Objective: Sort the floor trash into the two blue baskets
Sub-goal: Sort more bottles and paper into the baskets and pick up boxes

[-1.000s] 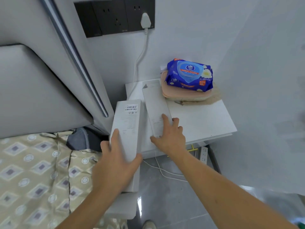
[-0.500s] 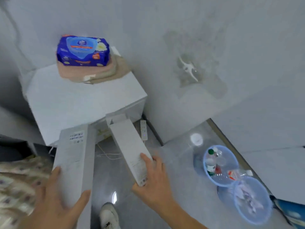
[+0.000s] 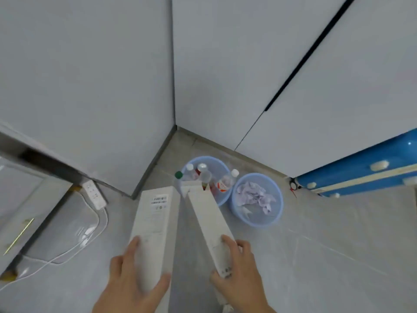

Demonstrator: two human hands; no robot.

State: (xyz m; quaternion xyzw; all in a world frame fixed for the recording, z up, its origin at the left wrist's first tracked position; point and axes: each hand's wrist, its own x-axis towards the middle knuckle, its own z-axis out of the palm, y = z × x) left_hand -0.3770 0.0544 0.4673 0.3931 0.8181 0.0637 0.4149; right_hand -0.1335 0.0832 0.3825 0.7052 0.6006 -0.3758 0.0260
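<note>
I hold two long white cardboard boxes out in front of me above the grey floor. My left hand [image 3: 133,281] grips the near end of the closed box with a barcode label [image 3: 155,224]. My right hand [image 3: 239,274] grips the near end of the slimmer box [image 3: 208,220], whose far end flaps are open. Beyond the box tips stand two blue baskets in the corner: the left basket [image 3: 222,199] holds several plastic bottles, the right basket [image 3: 274,216] holds crumpled paper. The open box end overlaps the left basket's near rim.
A white power strip [image 3: 94,194] with its cable [image 3: 74,245] lies on the floor at left, beside a white cabinet [image 3: 24,199]. White walls meet in a corner behind the baskets. A blue suitcase [image 3: 365,170] lies at the right.
My view has swung right, away from the bedside table toward the corner. Both boxes came along in my hands and now point at the baskets, which look nearer and more central.
</note>
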